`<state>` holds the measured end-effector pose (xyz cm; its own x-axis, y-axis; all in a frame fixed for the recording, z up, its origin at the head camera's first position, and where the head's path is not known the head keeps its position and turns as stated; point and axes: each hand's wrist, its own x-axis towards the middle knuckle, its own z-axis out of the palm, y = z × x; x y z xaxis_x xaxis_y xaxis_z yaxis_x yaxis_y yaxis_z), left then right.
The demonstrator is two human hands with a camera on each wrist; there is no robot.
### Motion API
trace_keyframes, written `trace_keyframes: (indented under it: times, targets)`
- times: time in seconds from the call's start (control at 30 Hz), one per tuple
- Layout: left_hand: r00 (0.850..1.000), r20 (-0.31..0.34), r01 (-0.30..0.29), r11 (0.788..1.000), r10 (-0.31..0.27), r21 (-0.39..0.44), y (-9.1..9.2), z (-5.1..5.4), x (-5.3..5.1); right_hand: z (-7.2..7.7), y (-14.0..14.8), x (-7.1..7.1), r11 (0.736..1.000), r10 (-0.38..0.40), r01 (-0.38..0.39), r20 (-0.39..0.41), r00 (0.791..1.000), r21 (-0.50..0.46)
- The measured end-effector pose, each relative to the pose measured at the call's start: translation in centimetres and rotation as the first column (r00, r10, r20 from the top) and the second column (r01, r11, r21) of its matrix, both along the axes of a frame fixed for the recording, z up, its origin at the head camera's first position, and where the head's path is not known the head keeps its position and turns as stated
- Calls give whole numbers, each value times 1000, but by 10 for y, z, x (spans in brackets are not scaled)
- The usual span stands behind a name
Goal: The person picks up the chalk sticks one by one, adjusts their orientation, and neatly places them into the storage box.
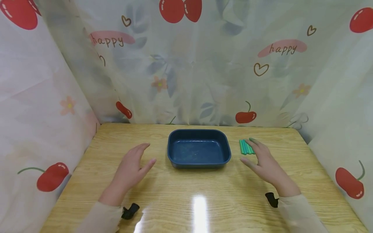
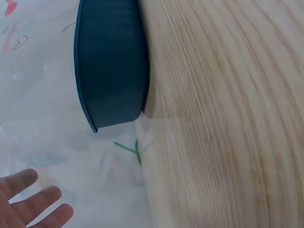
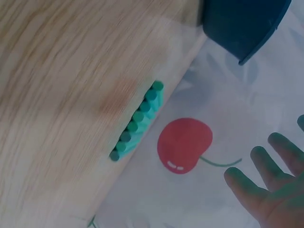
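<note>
A dark blue rectangular tub (image 1: 199, 164) stands on the table between my hands, with nothing inside it. To its right, several short round sticks (image 1: 244, 147) in green and blue-green lie side by side in a row; the right wrist view shows their round ends (image 3: 137, 116). My right hand (image 1: 266, 165) hovers over the near right side of the sticks, fingers spread and holding nothing. Its fingertips (image 3: 237, 176) look greenish. Left of the tub, my left hand (image 1: 131, 166) is held in the air, fingers relaxed and thumb apart, also without anything in it.
The wooden table (image 1: 175, 187) has a bright light reflection near its front. Patterned cloth (image 1: 189, 71) with cherries and lettering hangs behind it and along both sides. A small black device (image 1: 130, 211) sits at the left wrist, another (image 1: 272, 200) at the right.
</note>
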<state>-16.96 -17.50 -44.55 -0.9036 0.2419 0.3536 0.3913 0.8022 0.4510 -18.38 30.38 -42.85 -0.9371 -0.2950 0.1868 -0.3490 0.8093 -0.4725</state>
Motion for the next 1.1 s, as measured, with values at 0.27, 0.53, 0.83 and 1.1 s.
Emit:
trace_keyframes:
  times: [0.27, 0.53, 0.83, 1.1]
  targets:
    - [1000, 0, -5, 999, 5, 40, 19, -2, -7, -4, -17, -7, 999, 18, -17, 11, 1000, -28]
    - [1000, 0, 6, 996, -6, 84, 40, -4, -19, -8, -36, -14, 998, 33, -33, 9, 999, -57]
    - [995, 100, -16, 996, 7, 84, 57, -7, -27, -14, -49, -20, 998, 34, -28, 109, 993, -52]
    - [986, 166, -18, 998, 8, 64, 66, -14, -30, -19, -54, -23, 998, 33, -25, 158, 987, -52]
